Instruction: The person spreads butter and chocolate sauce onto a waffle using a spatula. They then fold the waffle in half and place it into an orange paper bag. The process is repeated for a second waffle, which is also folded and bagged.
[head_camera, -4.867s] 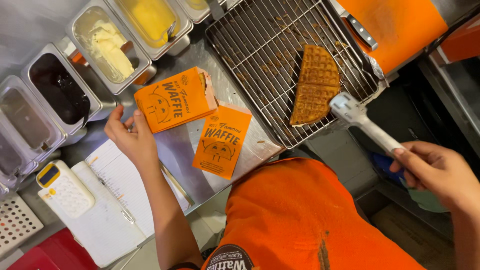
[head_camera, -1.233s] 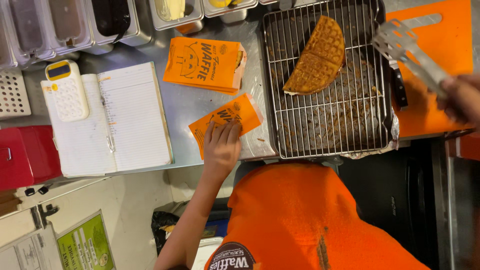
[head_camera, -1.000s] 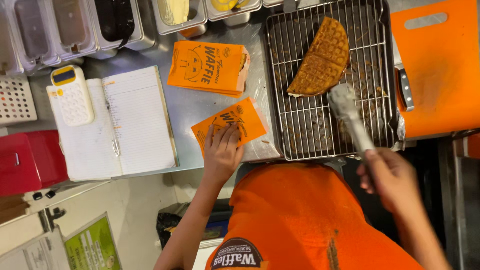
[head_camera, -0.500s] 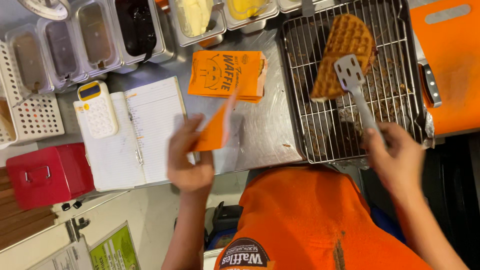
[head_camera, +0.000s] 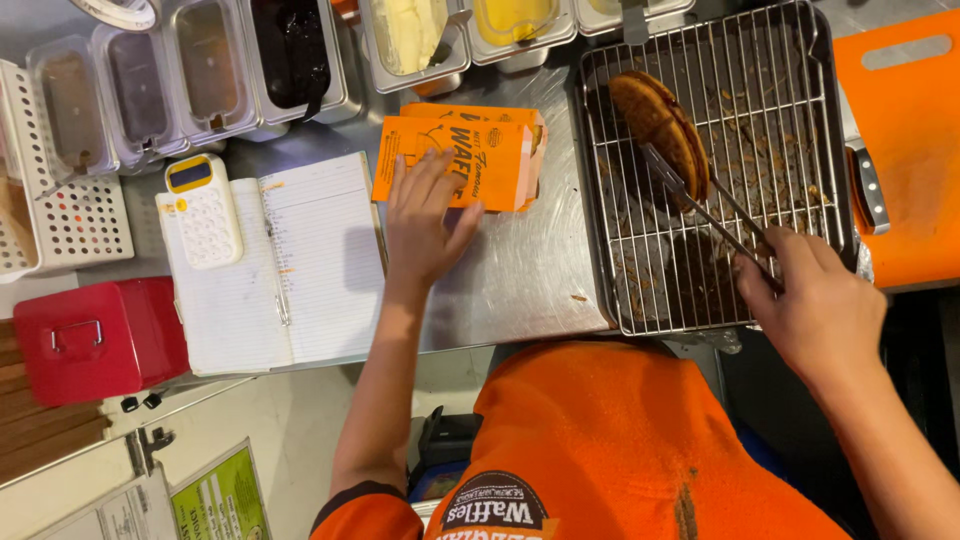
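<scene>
Orange paper sleeves (head_camera: 455, 160) sit stacked on the steel bench (head_camera: 530, 280), just left of the wire rack (head_camera: 760, 150). Left hand (head_camera: 425, 215) lies flat on the stack's lower left part, fingers spread, palm down, gripping nothing that I can see. Right hand (head_camera: 815, 305) is closed around the handles of metal tongs (head_camera: 705, 205), at the rack's lower right edge. Tongs are pinching a brown waffle (head_camera: 660, 130), which stands tilted on edge over the upper left part of the rack, in a dark tray with crumbs under the wires.

Left of the sleeves: open lined notebook (head_camera: 275, 265) with a white and yellow calculator (head_camera: 205, 210) lying on its left page. Red metal box (head_camera: 95, 340) sits at the bench's lower left edge. White perforated basket (head_camera: 60, 210) above it. Row of topping tubs (head_camera: 300, 60) along the back, dark, cream and yellow contents. Orange cutting board (head_camera: 905, 150) right of the rack, touching its rim. Person wears an orange shirt (head_camera: 620, 450).
</scene>
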